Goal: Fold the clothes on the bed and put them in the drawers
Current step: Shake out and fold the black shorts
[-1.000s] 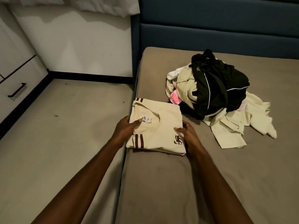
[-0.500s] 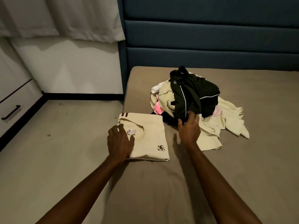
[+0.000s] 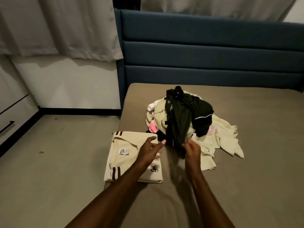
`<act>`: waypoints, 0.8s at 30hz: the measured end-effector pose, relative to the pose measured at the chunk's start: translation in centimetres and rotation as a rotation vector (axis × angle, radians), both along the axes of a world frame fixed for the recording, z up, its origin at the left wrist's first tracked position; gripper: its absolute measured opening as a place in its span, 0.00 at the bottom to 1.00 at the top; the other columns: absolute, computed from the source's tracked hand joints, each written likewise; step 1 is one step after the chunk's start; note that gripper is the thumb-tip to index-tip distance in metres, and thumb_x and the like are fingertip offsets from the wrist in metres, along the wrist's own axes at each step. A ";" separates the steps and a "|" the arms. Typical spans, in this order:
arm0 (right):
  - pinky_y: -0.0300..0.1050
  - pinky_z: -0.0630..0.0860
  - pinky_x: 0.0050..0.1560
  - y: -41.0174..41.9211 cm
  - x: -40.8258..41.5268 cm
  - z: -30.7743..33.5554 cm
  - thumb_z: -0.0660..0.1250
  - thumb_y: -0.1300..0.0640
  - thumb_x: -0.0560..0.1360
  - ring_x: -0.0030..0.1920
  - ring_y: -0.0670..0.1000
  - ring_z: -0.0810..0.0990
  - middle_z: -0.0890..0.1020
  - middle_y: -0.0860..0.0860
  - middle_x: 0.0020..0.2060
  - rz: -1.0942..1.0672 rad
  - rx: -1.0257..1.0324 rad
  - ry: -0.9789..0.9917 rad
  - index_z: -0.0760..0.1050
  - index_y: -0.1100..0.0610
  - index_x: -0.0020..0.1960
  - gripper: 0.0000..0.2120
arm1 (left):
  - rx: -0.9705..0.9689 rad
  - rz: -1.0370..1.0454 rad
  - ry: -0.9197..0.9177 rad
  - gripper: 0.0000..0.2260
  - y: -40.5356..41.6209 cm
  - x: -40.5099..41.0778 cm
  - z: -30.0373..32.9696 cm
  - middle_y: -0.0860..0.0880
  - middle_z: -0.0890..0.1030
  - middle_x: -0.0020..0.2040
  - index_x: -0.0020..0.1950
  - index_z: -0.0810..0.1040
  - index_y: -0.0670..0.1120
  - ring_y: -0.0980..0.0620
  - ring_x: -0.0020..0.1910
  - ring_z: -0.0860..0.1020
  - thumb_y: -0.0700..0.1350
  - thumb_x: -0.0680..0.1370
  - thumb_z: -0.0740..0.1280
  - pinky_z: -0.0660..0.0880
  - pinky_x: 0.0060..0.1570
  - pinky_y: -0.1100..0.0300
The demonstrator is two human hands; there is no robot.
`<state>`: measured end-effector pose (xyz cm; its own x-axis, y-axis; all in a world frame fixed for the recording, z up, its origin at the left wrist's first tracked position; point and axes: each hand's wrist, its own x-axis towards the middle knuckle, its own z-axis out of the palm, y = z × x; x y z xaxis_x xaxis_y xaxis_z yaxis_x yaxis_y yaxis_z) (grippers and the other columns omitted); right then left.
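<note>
I am looking down at the taupe-sheeted bed, and I am judging the job to be at an early stage: one cream polo shirt with maroon striped cuffs is lying folded flat at the bed's left edge, and nothing here is showing any garment put away. The white drawer front with a black bar handle is sitting off to the bed's left, across the floor, and appearing shut. Towards the bed's middle, nearer the blue padded headboard, the loose heap of cream, white and pink clothes is waiting unfolded. My right hand is gripping the dark green-black sports garment with white piping at its lower end, lifting it off that heap; my left hand is hovering with fingers spread and holding nothing, above the folded shirt and reaching towards the dark garment. As for markings, the shirt is carrying a small white neck label with an orange edge, its print too small to read, and a dark embroidered animal crest; the dark garment is bearing a small white round logo I cannot make out.
</note>
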<state>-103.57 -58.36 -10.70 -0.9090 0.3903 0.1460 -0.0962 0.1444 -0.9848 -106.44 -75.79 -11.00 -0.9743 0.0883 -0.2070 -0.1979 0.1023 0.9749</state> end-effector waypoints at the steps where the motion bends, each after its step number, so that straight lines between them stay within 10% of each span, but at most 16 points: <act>1: 0.44 0.74 0.35 -0.5 3.7 -1.0 0.65 0.60 0.77 0.34 0.47 0.78 0.79 0.51 0.33 0.048 -0.046 -0.034 0.81 0.62 0.42 0.09 | 0.193 -0.034 -0.140 0.28 1.3 0.4 -0.1 0.42 0.83 0.56 0.69 0.73 0.48 0.49 0.50 0.85 0.59 0.75 0.75 0.84 0.48 0.48; 4: 0.49 0.72 0.34 0.2 13.8 -6.3 0.69 0.52 0.69 0.31 0.54 0.76 0.75 0.56 0.29 0.229 -0.110 -0.278 0.78 0.58 0.34 0.10 | 0.460 -0.092 -0.316 0.35 5.2 2.7 -1.1 0.44 0.84 0.61 0.68 0.77 0.47 0.45 0.59 0.84 0.60 0.67 0.82 0.80 0.60 0.46; 12: 0.40 0.69 0.29 6.5 29.6 -9.4 0.68 0.59 0.65 0.32 0.53 0.72 0.75 0.58 0.28 -0.041 -0.336 -0.358 0.75 0.63 0.36 0.07 | 0.113 -0.253 -0.326 0.24 11.6 20.2 -4.6 0.47 0.81 0.60 0.65 0.75 0.50 0.42 0.61 0.80 0.36 0.71 0.72 0.78 0.63 0.48; 16: 0.48 0.78 0.35 8.8 32.5 -8.8 0.61 0.69 0.81 0.38 0.59 0.81 0.81 0.64 0.44 -0.351 -0.444 -0.266 0.75 0.64 0.56 0.07 | 0.126 -0.453 -0.364 0.25 9.3 29.5 -6.8 0.49 0.85 0.59 0.68 0.78 0.46 0.48 0.60 0.83 0.36 0.71 0.68 0.79 0.64 0.51; 20: 0.56 0.80 0.61 10.2 33.3 -8.3 0.73 0.66 0.76 0.63 0.56 0.82 0.80 0.53 0.66 -0.278 -0.472 -0.212 0.69 0.54 0.74 0.29 | -0.216 -0.745 -0.361 0.28 5.4 33.7 -7.6 0.46 0.81 0.65 0.73 0.74 0.44 0.47 0.64 0.79 0.42 0.71 0.70 0.74 0.69 0.50; 24: 0.54 0.78 0.64 10.6 33.7 -6.2 0.77 0.60 0.74 0.64 0.54 0.79 0.76 0.50 0.67 -0.234 -0.663 -0.232 0.59 0.45 0.81 0.43 | -0.515 -0.881 -0.334 0.42 3.0 33.8 -4.4 0.47 0.79 0.66 0.73 0.72 0.46 0.48 0.63 0.79 0.59 0.60 0.74 0.75 0.68 0.49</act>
